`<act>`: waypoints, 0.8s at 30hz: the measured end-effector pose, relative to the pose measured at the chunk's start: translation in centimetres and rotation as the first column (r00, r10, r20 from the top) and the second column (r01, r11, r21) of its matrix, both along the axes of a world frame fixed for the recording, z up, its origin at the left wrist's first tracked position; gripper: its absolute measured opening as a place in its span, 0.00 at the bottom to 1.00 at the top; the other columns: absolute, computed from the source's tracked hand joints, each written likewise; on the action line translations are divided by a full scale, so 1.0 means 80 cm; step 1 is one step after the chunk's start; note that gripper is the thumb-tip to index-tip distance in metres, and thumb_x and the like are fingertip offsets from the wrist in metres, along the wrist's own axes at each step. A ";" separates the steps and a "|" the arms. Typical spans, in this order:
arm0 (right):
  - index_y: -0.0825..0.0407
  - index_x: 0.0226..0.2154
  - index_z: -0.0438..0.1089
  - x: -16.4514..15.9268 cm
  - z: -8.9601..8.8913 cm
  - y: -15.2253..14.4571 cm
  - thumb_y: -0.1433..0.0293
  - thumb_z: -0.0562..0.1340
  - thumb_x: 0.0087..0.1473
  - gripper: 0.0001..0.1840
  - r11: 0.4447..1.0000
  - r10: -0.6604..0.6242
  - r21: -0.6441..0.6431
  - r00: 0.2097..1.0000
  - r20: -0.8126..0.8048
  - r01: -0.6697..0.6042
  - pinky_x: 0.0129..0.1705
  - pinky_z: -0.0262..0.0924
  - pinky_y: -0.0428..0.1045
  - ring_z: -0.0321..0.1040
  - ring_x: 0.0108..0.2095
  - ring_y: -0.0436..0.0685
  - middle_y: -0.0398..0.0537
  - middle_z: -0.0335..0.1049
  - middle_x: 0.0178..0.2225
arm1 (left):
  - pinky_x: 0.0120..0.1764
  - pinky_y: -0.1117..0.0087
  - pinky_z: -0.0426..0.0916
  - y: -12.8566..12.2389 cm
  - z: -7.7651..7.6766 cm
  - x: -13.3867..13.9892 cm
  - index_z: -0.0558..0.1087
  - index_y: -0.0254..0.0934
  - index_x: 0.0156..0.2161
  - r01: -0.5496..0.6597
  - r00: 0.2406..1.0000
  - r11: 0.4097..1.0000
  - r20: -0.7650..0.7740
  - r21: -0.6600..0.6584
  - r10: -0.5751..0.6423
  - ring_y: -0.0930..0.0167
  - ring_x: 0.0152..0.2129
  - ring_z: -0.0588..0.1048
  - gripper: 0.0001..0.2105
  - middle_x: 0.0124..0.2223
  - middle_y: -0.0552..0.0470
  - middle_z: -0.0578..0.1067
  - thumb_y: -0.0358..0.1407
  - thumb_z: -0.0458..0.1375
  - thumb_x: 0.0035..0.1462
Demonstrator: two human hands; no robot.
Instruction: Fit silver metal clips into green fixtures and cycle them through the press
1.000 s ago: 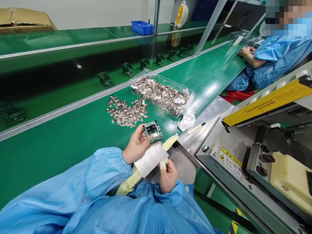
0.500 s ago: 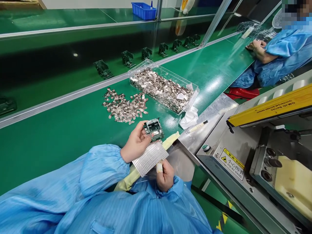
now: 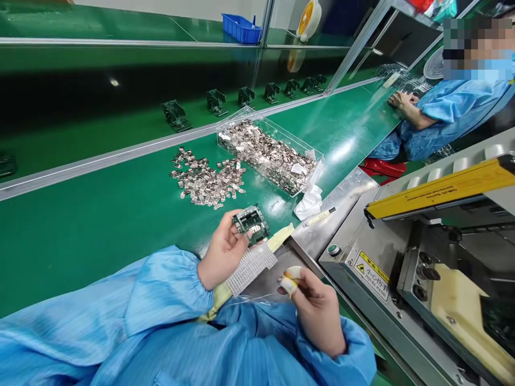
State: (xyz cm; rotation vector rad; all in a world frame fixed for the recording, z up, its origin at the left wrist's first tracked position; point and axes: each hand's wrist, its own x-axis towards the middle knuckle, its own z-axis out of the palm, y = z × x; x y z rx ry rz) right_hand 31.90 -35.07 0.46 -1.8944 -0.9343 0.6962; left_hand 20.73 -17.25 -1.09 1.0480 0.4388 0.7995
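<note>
Dark green frame, up near mid-scene in the left hand, thumb pressed on the near edge and fingers curled around the left side. Bit of silvery metal showing inside it, right by the thumb. Just nearer: gridded pale sheet lying across a pale yellow strip, close beside the left hand. Right hand off to the near right, apart from the frame, white finger covers on, thumb and finger curled toward each other. Can't really tell about a tiny piece pinched between those tips, too small.

Farther back on the green surface: loose heap of metal pieces on the left, clear tray full of similar bits on the right. White crumpled cloth by the tray's near-right end, pen just beside. More dark frames in a row along the far side, beyond a metal rail. Yellow-barred machine on the right, co-worker's blue sleeve at far right.
</note>
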 end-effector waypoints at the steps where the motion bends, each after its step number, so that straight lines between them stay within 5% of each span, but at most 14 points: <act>1: 0.50 0.34 0.73 0.000 0.009 0.004 0.67 0.60 0.58 0.06 0.999 -0.004 0.054 1.000 -0.028 0.006 0.32 0.67 0.47 0.73 0.29 0.55 0.46 0.75 0.29 | 0.34 0.72 0.75 -0.004 0.000 -0.001 0.62 0.40 0.48 0.029 1.000 1.000 -0.005 0.008 -0.029 0.73 0.32 0.76 0.17 0.38 0.53 0.73 0.40 0.62 0.57; 5: 0.48 0.40 0.74 -0.003 0.023 0.031 0.69 0.59 0.60 0.08 0.979 0.007 0.203 0.996 -0.088 0.011 0.35 0.69 0.48 0.74 0.32 0.54 0.45 0.75 0.32 | 0.39 0.73 0.72 -0.014 0.000 -0.006 0.60 0.40 0.52 0.086 0.995 0.994 -0.058 0.060 -0.082 0.73 0.34 0.74 0.18 0.39 0.52 0.73 0.40 0.59 0.60; 10: 0.48 0.36 0.73 -0.007 0.019 0.063 0.74 0.62 0.55 0.07 0.934 -0.090 0.357 0.983 0.163 0.026 0.45 0.64 0.52 0.68 0.41 0.56 0.47 0.70 0.39 | 0.41 0.74 0.69 -0.016 -0.001 -0.011 0.61 0.41 0.53 0.123 0.988 0.982 -0.108 0.142 -0.108 0.74 0.36 0.73 0.15 0.41 0.51 0.72 0.39 0.56 0.63; 15: 0.49 0.34 0.72 -0.013 0.017 0.080 0.76 0.62 0.52 0.07 0.941 -0.095 0.339 0.951 0.294 -0.011 0.60 0.52 0.63 0.60 0.56 0.63 0.53 0.64 0.54 | 0.42 0.73 0.69 -0.017 -0.001 -0.015 0.61 0.41 0.55 0.159 0.979 0.955 -0.161 0.250 -0.120 0.73 0.37 0.73 0.14 0.44 0.49 0.72 0.36 0.53 0.65; 24: 0.50 0.30 0.72 -0.024 0.014 0.087 0.73 0.62 0.50 0.04 0.938 -0.198 0.334 0.935 0.295 0.093 0.57 0.55 0.64 0.61 0.55 0.65 0.56 0.66 0.54 | 0.37 0.72 0.69 -0.017 0.001 -0.020 0.61 0.41 0.55 0.202 0.954 0.906 -0.284 0.373 -0.096 0.72 0.34 0.73 0.14 0.42 0.50 0.73 0.34 0.50 0.65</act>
